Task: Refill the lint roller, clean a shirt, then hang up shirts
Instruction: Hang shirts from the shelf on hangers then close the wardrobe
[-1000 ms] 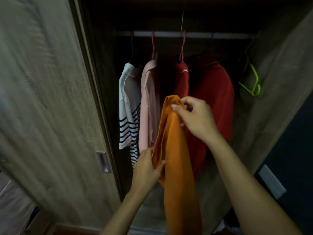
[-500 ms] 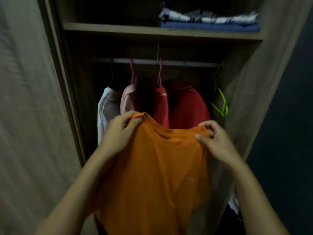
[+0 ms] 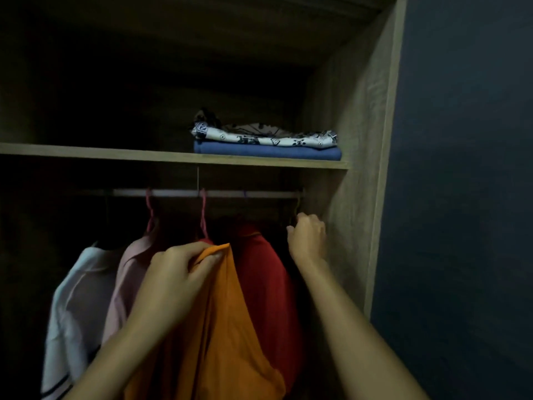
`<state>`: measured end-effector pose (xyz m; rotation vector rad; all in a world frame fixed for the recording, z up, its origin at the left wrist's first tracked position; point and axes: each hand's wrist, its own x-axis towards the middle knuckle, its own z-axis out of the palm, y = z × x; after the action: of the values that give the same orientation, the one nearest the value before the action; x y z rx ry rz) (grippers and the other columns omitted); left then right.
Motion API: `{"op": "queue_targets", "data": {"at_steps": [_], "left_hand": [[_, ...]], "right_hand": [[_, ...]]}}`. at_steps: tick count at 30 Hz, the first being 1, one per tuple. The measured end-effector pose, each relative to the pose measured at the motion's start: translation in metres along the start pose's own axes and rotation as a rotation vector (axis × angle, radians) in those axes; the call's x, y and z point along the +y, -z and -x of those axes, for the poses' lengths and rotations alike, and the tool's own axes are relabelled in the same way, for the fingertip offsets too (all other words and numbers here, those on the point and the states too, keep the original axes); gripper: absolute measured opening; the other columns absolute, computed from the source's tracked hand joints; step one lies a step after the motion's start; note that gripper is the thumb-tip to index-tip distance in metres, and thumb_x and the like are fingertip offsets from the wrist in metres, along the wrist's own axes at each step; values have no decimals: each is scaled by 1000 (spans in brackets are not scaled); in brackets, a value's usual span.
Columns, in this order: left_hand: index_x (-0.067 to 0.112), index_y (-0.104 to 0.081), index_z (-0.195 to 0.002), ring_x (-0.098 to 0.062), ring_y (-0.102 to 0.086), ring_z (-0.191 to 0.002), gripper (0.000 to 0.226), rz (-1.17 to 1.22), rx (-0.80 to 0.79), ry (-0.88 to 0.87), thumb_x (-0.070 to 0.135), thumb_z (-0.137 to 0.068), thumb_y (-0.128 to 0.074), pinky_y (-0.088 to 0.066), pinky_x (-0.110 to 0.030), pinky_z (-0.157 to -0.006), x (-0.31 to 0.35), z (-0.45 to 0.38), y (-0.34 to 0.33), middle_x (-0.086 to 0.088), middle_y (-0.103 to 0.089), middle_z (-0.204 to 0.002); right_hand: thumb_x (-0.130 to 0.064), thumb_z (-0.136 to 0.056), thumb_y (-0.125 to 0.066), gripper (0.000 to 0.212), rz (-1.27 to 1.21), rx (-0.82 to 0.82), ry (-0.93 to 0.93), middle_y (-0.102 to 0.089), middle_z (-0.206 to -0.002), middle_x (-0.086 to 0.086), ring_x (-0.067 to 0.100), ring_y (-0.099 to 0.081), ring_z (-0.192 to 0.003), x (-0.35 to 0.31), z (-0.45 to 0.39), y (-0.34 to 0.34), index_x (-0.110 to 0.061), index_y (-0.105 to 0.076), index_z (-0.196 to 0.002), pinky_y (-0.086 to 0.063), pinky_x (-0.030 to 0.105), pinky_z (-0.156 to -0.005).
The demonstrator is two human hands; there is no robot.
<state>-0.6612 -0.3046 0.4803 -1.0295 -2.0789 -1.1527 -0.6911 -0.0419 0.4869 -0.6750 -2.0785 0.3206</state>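
In the open wardrobe my left hand grips the top edge of an orange shirt, which hangs down bunched in front of the hanging clothes. My right hand is raised to the right end of the metal rail. Its fingers curl at the neck of a thin green hanger, whose hook rises dimly to the rail. The rest of that hanger is hidden behind the hand. No lint roller is in view.
On the rail hang a white striped shirt, a pink shirt and a red shirt. Folded clothes lie on the shelf above. The wardrobe's side panel stands right of my right hand, beside a dark blue wall.
My right hand let go of the orange shirt and rose to the hanger at the rail's right end. The shirt, held spread by both hands, now hangs bunched from my left hand. The view tilted up.
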Motion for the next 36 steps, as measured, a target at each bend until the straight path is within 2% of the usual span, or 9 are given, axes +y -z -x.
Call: {"op": "queue_targets", "data": {"at_steps": [8,12,17,20,22,26,29,33,36], "left_hand": [[35,-72,-80,13,-60,-82,16,64,-8,141,26,-89,-62,-43,-4,-69,-38,4,-5,29,-68,-80],[36,-72,-80,15,-57,-86,16,74,-1,186,26,-88,-62,-45,-11,-66,-49,9,-3,35,-65,-84],[39,-68,-81,26,-51,-85,17,59,-8,195,25,-88,-62,-37,4,-69,-53,19,-3,47,-58,-85],[42,-66,-78,25,-52,-84,19,47,-17,204,26,-89,-62,-38,3,-67,-55,25,-4,47,-58,-85],[42,-65,-78,26,-52,-82,21,50,-9,200,24,-89,-63,-38,2,-67,-54,30,-5,48,-58,-82],[45,-61,-74,30,-50,-76,28,19,5,181,21,-88,-63,-37,3,-64,-57,40,-7,52,-54,-72],[44,-61,-78,33,-47,-75,27,-25,-19,177,20,-88,-64,-35,4,-64,-69,53,-8,54,-51,-69],[35,-67,-87,25,-53,-77,15,-45,-104,192,20,-89,-64,-37,2,-66,-89,76,-9,36,-64,-72],[21,-75,-96,9,-57,-84,13,-72,-148,219,19,-89,-65,-38,-4,-66,-103,94,-12,10,-72,-86]], "right_hand": [[-3,-96,-36,35,137,-275,-230,-62,-126,17,33,-60,-116,17,-49,-42,-4,-62,-120,-50,39,-91],[-7,-97,-37,36,-35,-290,-362,-58,-131,18,33,-57,-120,17,-56,-54,1,-60,-123,-47,38,-96],[-10,-93,-46,33,-344,-217,-485,-62,-124,22,36,-60,-115,6,-57,-53,3,-62,-118,-49,38,-93],[-13,-91,-43,26,-561,-191,-503,-66,-102,20,34,-65,-83,9,-42,-51,-7,-64,-106,-56,38,-66],[-20,-96,-41,16,-734,-219,-538,-57,-84,10,20,-51,-60,14,-21,-45,-17,-57,-97,-44,25,-43],[-24,-102,-39,23,-1006,-362,-581,-51,-63,6,12,-46,-41,25,42,-16,-12,-53,-87,-52,27,-40],[-22,-99,-46,26,-903,-430,-509,-61,-50,3,9,-48,-33,35,97,1,-11,-59,-78,-49,27,-46],[-31,-86,-63,26,-535,-418,-344,-49,-37,-10,5,-45,-42,41,161,25,-15,-72,-68,-39,23,-51],[-26,-89,-61,28,-674,-555,-411,-56,-59,1,8,-48,-47,38,190,35,-13,-67,-65,-42,21,-42]]}}
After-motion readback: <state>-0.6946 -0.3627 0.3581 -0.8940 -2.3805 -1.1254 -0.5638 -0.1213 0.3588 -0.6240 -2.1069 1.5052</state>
